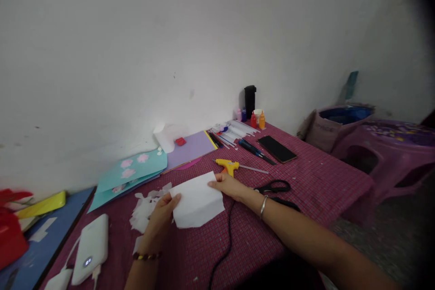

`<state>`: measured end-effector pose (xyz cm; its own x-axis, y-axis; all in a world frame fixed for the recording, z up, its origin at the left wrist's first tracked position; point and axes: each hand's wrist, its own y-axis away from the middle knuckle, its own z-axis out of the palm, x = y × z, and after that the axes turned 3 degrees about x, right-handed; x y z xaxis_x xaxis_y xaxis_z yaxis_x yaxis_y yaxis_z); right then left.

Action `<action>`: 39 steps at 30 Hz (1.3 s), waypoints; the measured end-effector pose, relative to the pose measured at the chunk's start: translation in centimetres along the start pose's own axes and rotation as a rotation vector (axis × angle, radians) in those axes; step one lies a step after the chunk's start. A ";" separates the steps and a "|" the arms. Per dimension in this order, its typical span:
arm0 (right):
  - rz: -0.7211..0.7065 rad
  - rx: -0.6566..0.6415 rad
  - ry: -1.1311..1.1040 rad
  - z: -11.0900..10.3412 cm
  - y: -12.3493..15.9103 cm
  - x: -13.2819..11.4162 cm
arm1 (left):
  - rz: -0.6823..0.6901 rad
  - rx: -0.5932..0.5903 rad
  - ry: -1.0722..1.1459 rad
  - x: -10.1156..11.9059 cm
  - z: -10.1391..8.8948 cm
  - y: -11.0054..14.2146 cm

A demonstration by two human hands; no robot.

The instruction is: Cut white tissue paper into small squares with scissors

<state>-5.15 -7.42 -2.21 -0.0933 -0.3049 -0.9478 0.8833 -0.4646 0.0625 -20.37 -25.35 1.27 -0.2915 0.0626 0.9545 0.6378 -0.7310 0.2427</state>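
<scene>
A sheet of white paper (197, 204) with a ragged lower edge is stretched between my hands above the table. My left hand (164, 208) pinches its left edge, thumb on top. At the upper right corner my right hand (226, 184) grips it between thumb and fingers. Torn white paper scraps (144, 213) lie in a pile just left of the sheet, partly behind my left hand. Beyond my right hand rests a yellow glue gun (227, 166) with a glue stick in its back. Black-handled scissors (277, 186) lie partly under my right forearm.
The checked red tablecloth (326, 176) covers the table. Teal cards with pink flowers (136, 167) and a purple sheet (190, 147) lie near the wall. A phone (277, 148), a utility knife (254, 150) and paint bottles (262, 120) are at right; a power bank (91, 249) at left.
</scene>
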 end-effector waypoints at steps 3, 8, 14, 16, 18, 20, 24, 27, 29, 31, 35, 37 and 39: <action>-0.002 0.037 0.013 -0.1 -0.1 0.1 | -0.017 -0.003 0.002 0.0 0.1 0.1; -0.002 0.052 0.027 -0.1 -0.2 0.2 | -0.026 0.001 0.006 -0.2 0.0 -0.1; -0.001 0.030 0.042 -0.1 -0.3 0.1 | -0.024 -0.001 0.017 -0.5 -0.3 -0.3; -0.005 0.028 0.045 -0.1 -0.2 0.0 | -0.024 0.003 0.016 -0.6 -0.2 -0.3; -0.011 0.024 0.047 -0.1 -0.2 -0.1 | -0.020 0.009 0.016 -0.7 -0.1 -0.4; -0.018 0.014 0.048 0.0 0.0 -0.3 | -0.005 0.021 0.017 -0.6 0.0 -0.4; -0.020 -0.021 0.052 0.4 0.5 -0.6 | 0.066 0.082 0.030 -0.4 0.0 -0.5; -0.022 -0.070 0.070 0.6 0.7 -0.3 | 0.117 0.136 0.042 -0.2 -0.1 -0.7; -0.034 -0.083 0.095 0.7 0.5 0.1 | 0.136 0.157 0.044 -0.2 -0.2 -0.8; -0.052 -0.053 0.126 0.6 0.2 0.5 | 0.139 0.159 0.042 -0.1 0.0 -0.7; -0.099 0.059 0.180 0.0 -0.5 0.7 | 0.095 0.085 0.008 -0.1 0.5 -0.1; -0.117 0.092 0.200 -0.2 -0.7 0.5 | 0.067 0.019 -0.020 -0.2 0.8 0.2; -0.130 0.110 0.215 -0.4 -0.8 0.4 | 0.045 -0.046 -0.056 -0.2 0.9 0.5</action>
<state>-5.72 -6.82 -2.74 -0.0930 -0.0583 -0.9940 0.8142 -0.5791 -0.0422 -19.34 -25.09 1.31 -0.2219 0.0660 0.9728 0.6153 -0.7645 0.1922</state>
